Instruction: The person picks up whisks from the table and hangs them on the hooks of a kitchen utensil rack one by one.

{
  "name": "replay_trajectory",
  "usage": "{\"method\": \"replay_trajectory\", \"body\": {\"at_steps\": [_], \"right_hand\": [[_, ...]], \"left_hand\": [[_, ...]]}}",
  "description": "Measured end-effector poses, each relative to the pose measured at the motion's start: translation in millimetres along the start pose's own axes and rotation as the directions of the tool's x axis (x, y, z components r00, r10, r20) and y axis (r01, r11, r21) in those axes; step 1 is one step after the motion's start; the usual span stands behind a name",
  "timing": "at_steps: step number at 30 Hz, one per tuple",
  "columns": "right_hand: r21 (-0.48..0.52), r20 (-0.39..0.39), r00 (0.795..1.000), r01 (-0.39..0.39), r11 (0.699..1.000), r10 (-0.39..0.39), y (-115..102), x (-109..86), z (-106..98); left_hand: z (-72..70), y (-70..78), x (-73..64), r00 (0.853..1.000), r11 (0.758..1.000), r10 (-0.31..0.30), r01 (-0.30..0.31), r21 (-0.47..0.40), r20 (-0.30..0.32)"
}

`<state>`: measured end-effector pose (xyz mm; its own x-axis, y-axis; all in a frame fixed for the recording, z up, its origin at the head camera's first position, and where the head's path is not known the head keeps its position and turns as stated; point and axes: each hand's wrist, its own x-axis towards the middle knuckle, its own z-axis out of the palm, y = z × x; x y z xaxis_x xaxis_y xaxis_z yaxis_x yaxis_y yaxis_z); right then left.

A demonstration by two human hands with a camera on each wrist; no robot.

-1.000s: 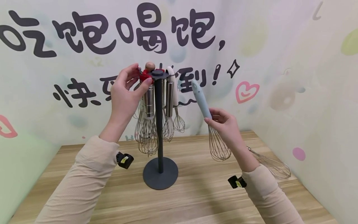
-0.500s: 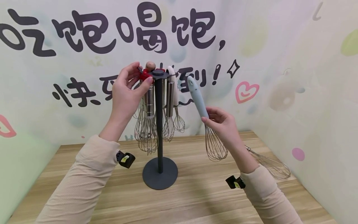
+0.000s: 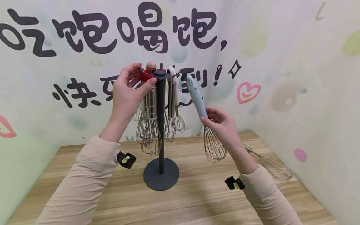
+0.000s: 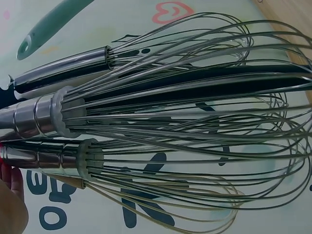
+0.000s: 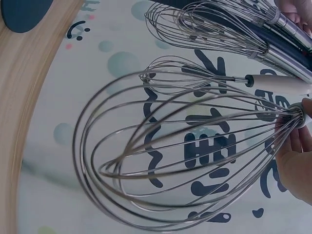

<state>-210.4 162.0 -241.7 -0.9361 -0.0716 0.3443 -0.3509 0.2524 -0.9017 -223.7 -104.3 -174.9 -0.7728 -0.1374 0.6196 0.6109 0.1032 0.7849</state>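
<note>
My left hand [image 3: 127,86] is at the top of a dark rotating whisk stand [image 3: 161,150], its thumb and fingers curled about the hook end and the red handle tops [image 3: 145,76]. Several whisks hang there, steel-handled ones [image 4: 36,117] in front. A white-handled whisk [image 5: 278,84] hangs on the right side. My right hand [image 3: 222,125] pinches a light blue-handled whisk [image 3: 197,97] low on its handle. That whisk is tilted, handle end up toward the stand's right hooks, its wire balloon hanging over the table.
The stand's round base [image 3: 161,181] rests on a wood-grain table [image 3: 197,200]. Another wire whisk [image 3: 277,168] lies at the right, partly behind my right forearm. A printed wall [image 3: 281,47] rises close behind the stand, and another side wall bounds the right.
My right hand has carried the blue-handled whisk left, closer to the stand. The hanging whisks have turned slightly round the pole, while my left hand stays at the top.
</note>
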Motion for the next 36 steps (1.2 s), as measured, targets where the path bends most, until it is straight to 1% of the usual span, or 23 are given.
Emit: {"method": "replay_trajectory", "body": {"at_steps": [8, 16, 22, 29, 36], "right_hand": [[0.0, 0.01, 1.0, 0.01, 1.0, -0.01, -3, -0.8, 3], [0.016, 0.0, 1.0, -0.004, 1.0, 0.004, -6, 1.4, 8], [0.033, -0.02, 1.0, 0.015, 0.999, -0.014, -8, 3.6, 11], [0.041, -0.036, 0.999, 0.031, 0.999, -0.03, -11, 5.1, 12], [0.055, -0.065, 0.997, 0.045, 0.997, -0.042, -13, 7.2, 12]], "left_hand": [[1.9, 2.3, -0.5, 1.0, 1.0, -0.017, 0.017, 0.009, 0.003], [6.3, 4.8, -2.9, 0.999, 0.999, -0.036, 0.036, 0.002, -0.017], [9.7, 5.1, -4.4, 0.999, 0.999, -0.026, 0.027, 0.031, -0.027], [14.8, 5.8, -5.7, 0.998, 0.999, -0.019, 0.021, 0.031, -0.052], [21.2, 7.0, -7.6, 0.996, 0.997, 0.007, 0.0, 0.082, -0.084]]}}
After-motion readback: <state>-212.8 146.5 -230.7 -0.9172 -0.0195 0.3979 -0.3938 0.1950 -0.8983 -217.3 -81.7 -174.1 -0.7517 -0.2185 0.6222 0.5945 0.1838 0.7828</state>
